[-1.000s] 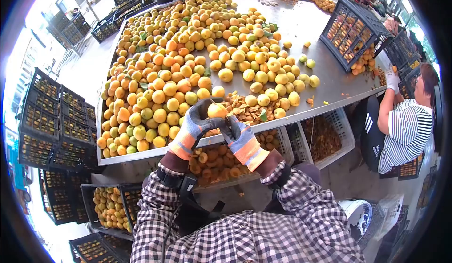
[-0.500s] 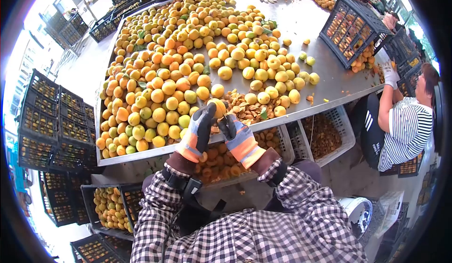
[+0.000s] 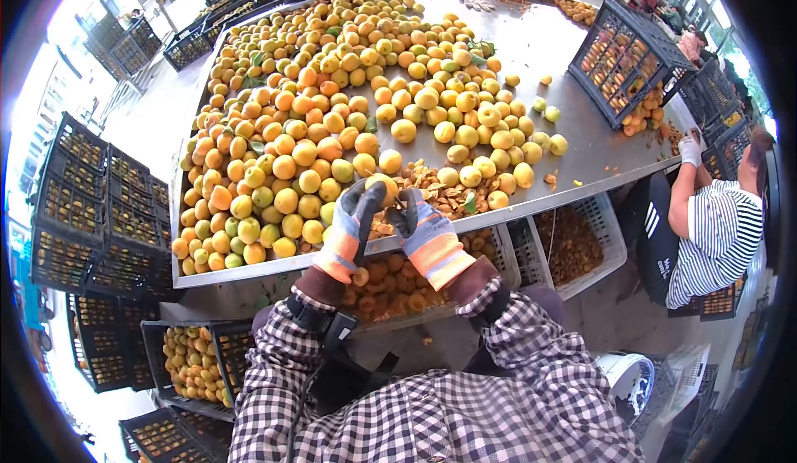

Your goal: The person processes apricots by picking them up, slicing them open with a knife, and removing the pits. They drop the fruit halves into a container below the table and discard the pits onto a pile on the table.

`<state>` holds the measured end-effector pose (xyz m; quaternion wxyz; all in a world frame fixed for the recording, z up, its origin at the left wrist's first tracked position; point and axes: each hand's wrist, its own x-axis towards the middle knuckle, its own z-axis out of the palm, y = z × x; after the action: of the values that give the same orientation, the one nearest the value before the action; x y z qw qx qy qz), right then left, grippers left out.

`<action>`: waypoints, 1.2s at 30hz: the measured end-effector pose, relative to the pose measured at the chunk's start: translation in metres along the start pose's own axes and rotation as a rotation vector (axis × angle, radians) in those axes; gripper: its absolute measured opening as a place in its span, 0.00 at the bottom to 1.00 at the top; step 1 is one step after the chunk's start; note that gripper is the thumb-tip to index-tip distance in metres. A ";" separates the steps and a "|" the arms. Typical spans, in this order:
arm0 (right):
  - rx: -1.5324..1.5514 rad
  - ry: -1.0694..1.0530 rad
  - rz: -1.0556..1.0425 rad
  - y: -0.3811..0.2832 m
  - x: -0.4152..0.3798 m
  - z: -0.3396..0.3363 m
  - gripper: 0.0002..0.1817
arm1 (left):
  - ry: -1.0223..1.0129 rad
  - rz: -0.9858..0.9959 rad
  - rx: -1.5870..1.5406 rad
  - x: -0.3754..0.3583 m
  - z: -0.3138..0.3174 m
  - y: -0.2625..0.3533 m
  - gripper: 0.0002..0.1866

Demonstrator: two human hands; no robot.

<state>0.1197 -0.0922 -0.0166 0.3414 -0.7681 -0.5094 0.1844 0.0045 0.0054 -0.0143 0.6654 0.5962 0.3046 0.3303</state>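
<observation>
Apricot (image 3: 383,187) betw. both hands' fingers (image 3: 363,202), above table edge (image 3: 274,268)

Right of the steel table (image 3: 581,143), a person in a striped shirt (image 3: 718,231) sits; a tipped black crate (image 3: 624,56) rests on it.

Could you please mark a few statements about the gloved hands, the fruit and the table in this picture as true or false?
1. Both gloved hands, left hand and right hand, hold one orange-yellow apricot between them. True.
2. The grey metal table is heaped with green apples. False: it carries orange and yellow apricots.
3. A white slatted plastic crate with apricot halves sits under the table edge in front of the hands. True.
4. The person in the striped shirt sits at the left. False: at the right.
5. The black plastic crate on the table stands upright. False: it lies tipped, spilling fruit.
</observation>
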 end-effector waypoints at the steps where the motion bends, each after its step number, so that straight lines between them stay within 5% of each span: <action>1: -0.063 0.022 0.005 -0.004 0.000 -0.009 0.21 | 0.000 0.001 -0.001 0.000 0.001 0.002 0.21; 5: -0.151 0.039 -0.068 0.020 0.009 -0.002 0.33 | -0.134 -0.123 -0.053 0.001 0.003 0.010 0.21; 10: -0.121 0.163 -0.280 0.014 0.010 -0.011 0.30 | -0.101 0.078 0.138 0.007 0.009 0.018 0.19; 16: 0.114 -0.163 -0.162 0.015 0.008 -0.003 0.29 | -0.059 0.188 0.096 -0.001 0.000 0.006 0.19; 18: 1.083 -0.035 -0.211 0.006 0.006 0.004 0.32 | -0.063 0.142 0.045 -0.007 -0.003 0.006 0.19; 19: 0.815 -0.054 -0.197 0.005 0.008 -0.012 0.34 | -0.070 0.102 -0.007 -0.010 -0.003 0.009 0.19; 22: 0.887 -0.066 -0.169 0.006 0.013 -0.021 0.32 | -0.146 0.030 -0.045 -0.016 -0.001 0.028 0.23; 25: 1.140 -0.137 0.099 0.017 0.019 -0.027 0.30 | -0.218 -0.088 -0.133 -0.019 0.004 0.043 0.28; 29: 1.049 -0.250 0.016 0.020 0.007 -0.049 0.29 | -0.163 -0.093 -0.202 -0.018 0.003 0.048 0.27; 33: 0.468 -0.631 -0.282 0.026 -0.003 -0.078 0.24 | -0.090 -0.063 -0.232 -0.015 0.001 0.041 0.24; 36: 0.569 -0.479 -0.122 0.020 -0.001 -0.074 0.23 | -0.171 -0.107 -0.179 -0.012 0.000 0.037 0.22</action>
<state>0.1787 -0.1228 0.0209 0.4224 -0.5460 -0.5480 0.4724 -0.0056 -0.0021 0.0226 0.7561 0.5434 0.2475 0.2679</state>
